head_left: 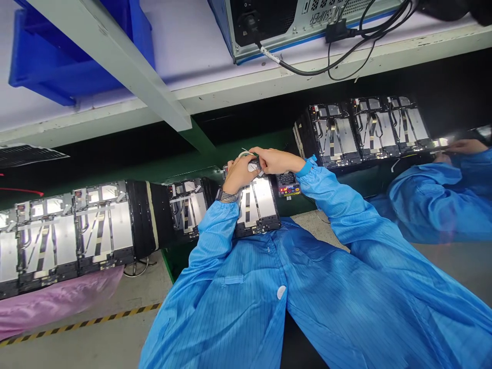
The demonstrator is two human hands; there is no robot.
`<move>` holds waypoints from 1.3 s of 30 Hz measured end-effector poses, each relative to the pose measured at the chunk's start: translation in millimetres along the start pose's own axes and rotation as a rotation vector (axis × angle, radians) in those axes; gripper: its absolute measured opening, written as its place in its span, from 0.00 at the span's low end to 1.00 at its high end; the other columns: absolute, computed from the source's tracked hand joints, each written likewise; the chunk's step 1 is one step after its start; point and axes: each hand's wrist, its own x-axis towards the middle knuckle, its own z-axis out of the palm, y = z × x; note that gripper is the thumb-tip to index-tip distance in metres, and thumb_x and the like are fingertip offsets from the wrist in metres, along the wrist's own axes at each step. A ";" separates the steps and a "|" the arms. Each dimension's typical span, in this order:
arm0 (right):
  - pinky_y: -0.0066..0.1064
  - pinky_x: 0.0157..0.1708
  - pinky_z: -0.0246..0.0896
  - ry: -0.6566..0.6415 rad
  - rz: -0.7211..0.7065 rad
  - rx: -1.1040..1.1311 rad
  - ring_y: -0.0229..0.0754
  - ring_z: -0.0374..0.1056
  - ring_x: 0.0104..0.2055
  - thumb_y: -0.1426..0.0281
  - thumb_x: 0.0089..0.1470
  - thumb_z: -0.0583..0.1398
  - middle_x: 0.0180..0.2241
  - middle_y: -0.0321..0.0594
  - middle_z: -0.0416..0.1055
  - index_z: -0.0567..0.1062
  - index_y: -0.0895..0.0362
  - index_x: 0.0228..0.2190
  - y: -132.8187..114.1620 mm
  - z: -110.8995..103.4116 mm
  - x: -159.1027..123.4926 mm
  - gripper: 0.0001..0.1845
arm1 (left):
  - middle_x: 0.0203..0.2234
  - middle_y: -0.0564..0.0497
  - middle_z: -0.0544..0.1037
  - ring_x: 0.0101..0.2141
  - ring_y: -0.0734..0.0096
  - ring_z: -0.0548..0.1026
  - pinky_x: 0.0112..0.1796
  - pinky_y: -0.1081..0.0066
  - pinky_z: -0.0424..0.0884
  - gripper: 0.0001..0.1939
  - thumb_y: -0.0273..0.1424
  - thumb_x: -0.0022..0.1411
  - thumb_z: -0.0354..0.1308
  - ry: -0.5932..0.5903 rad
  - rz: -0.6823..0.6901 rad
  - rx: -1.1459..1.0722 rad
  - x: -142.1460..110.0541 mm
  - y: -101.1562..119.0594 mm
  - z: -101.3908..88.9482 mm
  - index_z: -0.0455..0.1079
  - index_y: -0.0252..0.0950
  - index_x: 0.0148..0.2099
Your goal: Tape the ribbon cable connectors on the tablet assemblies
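Note:
An opened flat electronic unit [255,202], with a silver plate, dark ribbon strips and a black frame, lies in front of my body. My left hand [239,175] is over its upper left part, fingers curled at the far edge and thumb reaching inward. My right hand [275,160] bends over the upper right corner, its fingers closed near a small white piece [252,166]. Whatever those fingertips pinch is too small to make out. Just right of the unit sits a small device with a lit red display [289,190].
Stacks of similar units stand to the left [103,225], close beside me [188,207] and at the right [336,136]. A shelf edge [238,97] crosses above, carrying a blue bin [49,61] and a computer case [265,25]. A co-worker's sleeve [430,197] is at right.

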 end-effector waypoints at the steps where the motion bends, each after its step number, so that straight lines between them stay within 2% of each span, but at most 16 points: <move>1: 0.32 0.35 0.62 0.003 0.016 -0.019 0.46 0.73 0.34 0.79 0.52 0.66 0.32 0.35 0.77 0.61 0.56 0.67 -1.8 0.6 -0.1 0.43 | 0.60 0.47 0.78 0.60 0.48 0.72 0.60 0.52 0.62 0.27 0.40 0.66 0.61 0.000 0.001 -0.002 -0.1 0.0 0.0 0.70 0.44 0.66; 6: 0.36 0.39 0.64 0.043 0.063 -0.131 0.52 0.76 0.39 0.77 0.53 0.69 0.35 0.42 0.78 0.58 0.58 0.69 -9.5 6.2 0.1 0.46 | 0.60 0.47 0.79 0.60 0.48 0.72 0.59 0.52 0.62 0.27 0.39 0.66 0.60 0.004 0.003 -0.006 -1.3 1.1 -0.4 0.70 0.44 0.65; 11: 0.42 0.46 0.66 0.080 0.114 -0.179 0.58 0.76 0.46 0.75 0.53 0.71 0.41 0.48 0.80 0.61 0.54 0.68 -14.8 12.1 1.2 0.45 | 0.59 0.47 0.79 0.60 0.47 0.72 0.59 0.52 0.62 0.26 0.39 0.66 0.60 -0.005 -0.012 0.008 -1.9 2.8 -1.5 0.70 0.45 0.66; 13: 0.44 0.49 0.66 0.118 0.141 -0.161 0.60 0.75 0.48 0.74 0.51 0.73 0.45 0.50 0.80 0.63 0.53 0.67 -10.5 12.0 2.0 0.47 | 0.59 0.48 0.79 0.60 0.47 0.72 0.60 0.52 0.62 0.26 0.39 0.66 0.60 -0.007 -0.007 0.007 -1.8 2.7 -1.7 0.70 0.45 0.66; 15: 0.46 0.51 0.66 0.186 0.166 -0.106 0.62 0.74 0.50 0.72 0.45 0.77 0.48 0.50 0.78 0.64 0.52 0.67 2.1 10.1 1.4 0.52 | 0.59 0.48 0.79 0.61 0.48 0.72 0.60 0.52 0.62 0.26 0.40 0.67 0.60 -0.004 -0.006 0.002 -1.7 2.0 -1.7 0.70 0.45 0.66; 18: 0.44 0.47 0.68 0.304 0.231 0.137 0.55 0.74 0.44 0.65 0.38 0.81 0.43 0.46 0.77 0.63 0.55 0.68 31.5 9.2 -5.9 0.60 | 0.60 0.47 0.78 0.61 0.49 0.71 0.61 0.53 0.61 0.26 0.42 0.67 0.60 0.000 -0.016 -0.010 -1.9 0.6 -1.9 0.70 0.46 0.66; 21: 0.37 0.37 0.67 0.412 0.231 0.505 0.44 0.69 0.33 0.55 0.45 0.76 0.35 0.37 0.74 0.60 0.57 0.68 53.3 20.5 -18.8 0.56 | 0.59 0.46 0.78 0.61 0.49 0.71 0.61 0.53 0.61 0.26 0.42 0.68 0.59 -0.007 -0.017 -0.012 -2.9 0.5 -2.9 0.70 0.46 0.65; 23: 0.33 0.33 0.64 0.447 0.195 0.653 0.40 0.66 0.31 0.51 0.47 0.74 0.35 0.35 0.73 0.59 0.56 0.68 56.8 35.4 -25.3 0.56 | 0.60 0.45 0.78 0.61 0.49 0.71 0.62 0.52 0.60 0.25 0.43 0.69 0.57 -0.013 -0.012 -0.004 -3.7 1.0 -3.9 0.70 0.45 0.66; 26: 0.31 0.32 0.63 0.449 0.193 0.722 0.38 0.64 0.30 0.50 0.42 0.75 0.36 0.33 0.72 0.58 0.55 0.67 52.5 59.0 -26.8 0.58 | 0.61 0.44 0.77 0.62 0.49 0.71 0.61 0.53 0.60 0.27 0.45 0.70 0.56 -0.027 0.005 0.028 -4.5 1.0 -5.1 0.68 0.44 0.68; 29: 0.31 0.33 0.63 0.518 0.220 0.761 0.37 0.63 0.30 0.50 0.41 0.75 0.36 0.33 0.71 0.59 0.55 0.66 50.4 72.8 -22.4 0.58 | 0.64 0.44 0.75 0.62 0.49 0.70 0.61 0.54 0.59 0.29 0.46 0.70 0.58 -0.043 0.030 0.069 -4.5 -1.2 -5.7 0.66 0.44 0.69; 31: 0.32 0.33 0.63 0.564 0.236 0.778 0.37 0.62 0.30 0.51 0.42 0.75 0.37 0.33 0.71 0.58 0.55 0.66 52.0 76.6 -19.4 0.58 | 0.66 0.44 0.73 0.64 0.50 0.69 0.62 0.55 0.59 0.32 0.48 0.69 0.58 -0.061 0.062 0.074 -4.5 -3.7 -6.1 0.65 0.44 0.70; 34: 0.33 0.33 0.64 0.561 0.257 0.803 0.37 0.62 0.30 0.53 0.44 0.73 0.38 0.35 0.70 0.58 0.56 0.67 54.6 80.3 -16.2 0.56 | 0.67 0.43 0.71 0.64 0.49 0.68 0.61 0.55 0.60 0.35 0.50 0.69 0.59 -0.066 0.108 0.063 -4.9 -6.7 -5.9 0.63 0.42 0.71; 39: 0.38 0.40 0.68 0.561 0.198 0.766 0.39 0.66 0.34 0.53 0.51 0.70 0.46 0.41 0.68 0.57 0.53 0.69 53.9 87.1 -17.0 0.51 | 0.66 0.45 0.73 0.63 0.49 0.69 0.61 0.53 0.60 0.30 0.44 0.70 0.60 -0.018 0.096 0.041 -5.5 -7.9 -2.9 0.66 0.43 0.70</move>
